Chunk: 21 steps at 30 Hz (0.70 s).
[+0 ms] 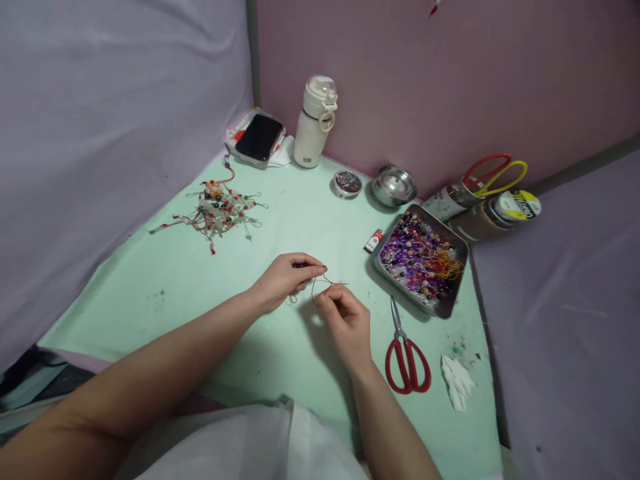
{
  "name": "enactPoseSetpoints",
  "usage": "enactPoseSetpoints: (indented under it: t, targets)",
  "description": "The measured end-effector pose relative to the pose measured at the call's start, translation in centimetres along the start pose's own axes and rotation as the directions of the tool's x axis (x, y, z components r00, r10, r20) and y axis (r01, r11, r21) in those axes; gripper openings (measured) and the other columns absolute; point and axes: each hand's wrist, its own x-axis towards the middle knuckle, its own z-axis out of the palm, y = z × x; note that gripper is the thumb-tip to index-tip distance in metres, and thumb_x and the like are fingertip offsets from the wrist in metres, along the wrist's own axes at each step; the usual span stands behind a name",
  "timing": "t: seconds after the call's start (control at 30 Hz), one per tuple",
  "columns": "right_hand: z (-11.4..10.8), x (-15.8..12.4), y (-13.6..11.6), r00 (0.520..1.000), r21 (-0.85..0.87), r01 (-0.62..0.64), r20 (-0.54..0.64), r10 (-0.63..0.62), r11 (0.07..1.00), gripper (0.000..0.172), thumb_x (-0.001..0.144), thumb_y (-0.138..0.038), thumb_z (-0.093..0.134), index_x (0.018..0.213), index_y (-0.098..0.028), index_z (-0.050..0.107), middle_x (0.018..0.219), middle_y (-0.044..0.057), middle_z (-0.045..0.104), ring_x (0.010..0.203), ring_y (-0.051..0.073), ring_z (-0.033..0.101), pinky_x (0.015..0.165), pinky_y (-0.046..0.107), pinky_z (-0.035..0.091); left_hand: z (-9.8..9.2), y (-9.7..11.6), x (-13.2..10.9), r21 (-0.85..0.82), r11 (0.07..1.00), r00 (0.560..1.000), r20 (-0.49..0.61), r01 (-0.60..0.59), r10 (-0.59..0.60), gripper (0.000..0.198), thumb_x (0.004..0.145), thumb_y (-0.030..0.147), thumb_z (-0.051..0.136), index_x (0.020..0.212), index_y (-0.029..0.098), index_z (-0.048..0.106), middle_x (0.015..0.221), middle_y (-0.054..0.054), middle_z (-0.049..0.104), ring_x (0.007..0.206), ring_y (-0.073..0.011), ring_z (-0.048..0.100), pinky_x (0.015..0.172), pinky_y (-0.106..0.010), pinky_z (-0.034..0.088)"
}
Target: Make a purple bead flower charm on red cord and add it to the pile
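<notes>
Above the middle of the pale green table, my left hand pinches a thin red cord between thumb and forefinger. Dark purple beads show under its curled fingers, and a loop of the cord hangs below them. Just to the right, my right hand is closed, with thumb and forefinger pinching another stretch of the same cord. Between the hands the cord bends into a small loop, and a loose end sticks out past my right forefinger. Red-handled scissors lie right of my right hand, blades pointing away.
A metal tray of mixed beads stands at right, beside a lighter. Farther back are a steel bowl, a round tin, a white bottle and a phone. Beaded strings lie left; crumpled tissue lies right.
</notes>
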Motion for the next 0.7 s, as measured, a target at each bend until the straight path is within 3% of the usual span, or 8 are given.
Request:
enactPoseSetpoints:
  t: [0.13, 0.27, 0.4, 0.7]
  targets:
    - [-0.2, 0.5, 0.1, 0.972, 0.099, -0.233, 0.034, 0.231, 0.967, 0.022, 0.084, -0.035, 0.062, 0.069, -0.018, 0.06, 0.066, -0.002, 0.055, 0.064, 0.012, 0.046, 0.062, 0.025, 0.037, 0.3, -0.2, -0.1, 0.107, 0.993, 0.999, 0.0, -0.051, 0.052, 0.026, 0.07, 0.038, 0.073, 0.081, 0.014, 0.071, 0.049, 0.005, 0.043, 0.043, -0.0053, 0.032, 0.042, -0.022, 0.021]
    - [-0.2, 0.9, 0.2, 0.944, 0.151, -0.329, 0.088, 0.319, 0.932, 0.026, 0.081, -0.038, 0.064, 0.065, -0.018, 0.06, 0.062, -0.003, 0.053, 0.059, 0.01, 0.042, 0.061, 0.025, 0.035, 0.7, 0.2, -0.4, 0.188, 0.976, 0.993, -0.017, -0.109, 0.114, 0.025, 0.069, 0.037, 0.072, 0.08, 0.014, 0.072, 0.058, 0.0, 0.058, 0.051, -0.0083, 0.044, 0.046, -0.022, 0.03]
    - [-0.1, 1.0, 0.7, 0.925, 0.225, -0.38, 0.082, 0.371, 0.897, 0.029, 0.079, -0.042, 0.066, 0.064, -0.018, 0.059, 0.063, -0.003, 0.055, 0.057, 0.01, 0.039, 0.06, 0.025, 0.033, 0.8, 0.5, -0.5, 0.223, 0.959, 0.984, 0.001, -0.172, 0.177, 0.022, 0.068, 0.035, 0.072, 0.077, 0.014, 0.073, 0.079, -0.006, 0.07, 0.07, -0.0137, 0.058, 0.062, -0.025, 0.042]
    - [-0.4, 1.2, 1.5, 0.924, 0.219, -0.371, -0.007, 0.382, 0.902, 0.025, 0.077, -0.04, 0.068, 0.066, -0.019, 0.063, 0.064, -0.003, 0.058, 0.058, 0.01, 0.042, 0.061, 0.025, 0.034, 0.7, 0.2, -0.6, 0.31, 0.931, 0.981, 0.039, -0.194, 0.192, 0.02, 0.073, 0.032, 0.067, 0.081, 0.015, 0.073, 0.081, -0.005, 0.072, 0.077, -0.017, 0.062, 0.068, -0.027, 0.046]
